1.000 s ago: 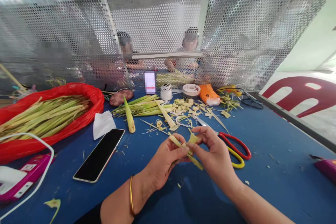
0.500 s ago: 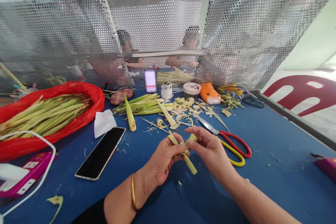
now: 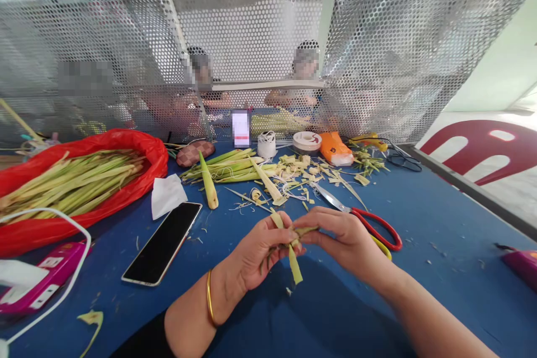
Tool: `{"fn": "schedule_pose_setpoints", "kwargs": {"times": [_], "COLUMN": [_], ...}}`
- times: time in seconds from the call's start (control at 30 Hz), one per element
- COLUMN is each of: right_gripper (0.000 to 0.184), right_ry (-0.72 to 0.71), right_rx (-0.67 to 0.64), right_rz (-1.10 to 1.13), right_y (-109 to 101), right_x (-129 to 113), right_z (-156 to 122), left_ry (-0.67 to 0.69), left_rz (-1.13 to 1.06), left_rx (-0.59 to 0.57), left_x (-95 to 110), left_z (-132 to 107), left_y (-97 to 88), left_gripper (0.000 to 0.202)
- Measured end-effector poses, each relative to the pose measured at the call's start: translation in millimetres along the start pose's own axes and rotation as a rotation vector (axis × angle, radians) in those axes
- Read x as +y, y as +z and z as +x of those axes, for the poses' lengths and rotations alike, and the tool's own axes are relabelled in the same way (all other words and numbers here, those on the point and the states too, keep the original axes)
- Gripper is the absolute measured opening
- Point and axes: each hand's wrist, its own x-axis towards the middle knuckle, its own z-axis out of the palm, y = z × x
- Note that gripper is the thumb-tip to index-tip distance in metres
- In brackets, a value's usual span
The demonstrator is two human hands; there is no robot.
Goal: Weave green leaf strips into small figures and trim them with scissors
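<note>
Pale green leaf strips (image 3: 295, 266) cross between my two hands above the blue table. My left hand (image 3: 262, 246), with a gold bangle at the wrist, pinches them where they cross; one strip hangs down and thin stems show below the fingers. My right hand (image 3: 342, 232) pinches a strip end that points to the right, fingertips close to the left thumb. Just beyond the right hand lie scissors (image 3: 380, 225) with one red and one yellow handle, the yellow one partly hidden by that hand.
Leaf scraps (image 3: 293, 166), a bundle of green stalks (image 3: 235, 165), a white thread spool (image 3: 267, 145), a tape roll (image 3: 306, 141) and an orange packet (image 3: 335, 148) lie farther back. To the left are a phone (image 3: 163, 243), a red bag (image 3: 157, 151) of leaves and a magenta power strip (image 3: 54, 274). A perforated metal screen (image 3: 251, 28) stands behind.
My right hand has turned and drawn its strip end rightward and down. The hanging strip now points more steeply downward. My left hand still pinches the crossing.
</note>
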Motion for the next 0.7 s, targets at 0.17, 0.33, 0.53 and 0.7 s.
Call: {"fn": "schedule_pose_setpoints", "kwargs": {"times": [0.17, 0.33, 0.53, 0.7], "right_gripper": [0.015, 0.019, 0.02, 0.023], "right_ry": [-0.071, -0.128, -0.253, -0.272], "right_rx": [0.002, 0.034, 0.092, 0.11], "right_rz": [-0.145, -0.332, -0.507, -0.54], "right_y": [0, 5, 9, 8], "right_x": [0, -1, -2, -1], "right_z": [-1, -2, -3, -3], "left_ry": [0.029, 0.009, -0.097, -0.051], "left_rz": [0.025, -0.049, -0.054, 0.011], "left_rx": [-0.018, -0.01, 0.001, 0.002], "left_x": [1, -1, -2, 2], "left_z": [1, 4, 4, 4], "left_y": [0.6, 0.9, -4.0, -2.4], "left_gripper": [0.025, 0.022, 0.018, 0.019]}}
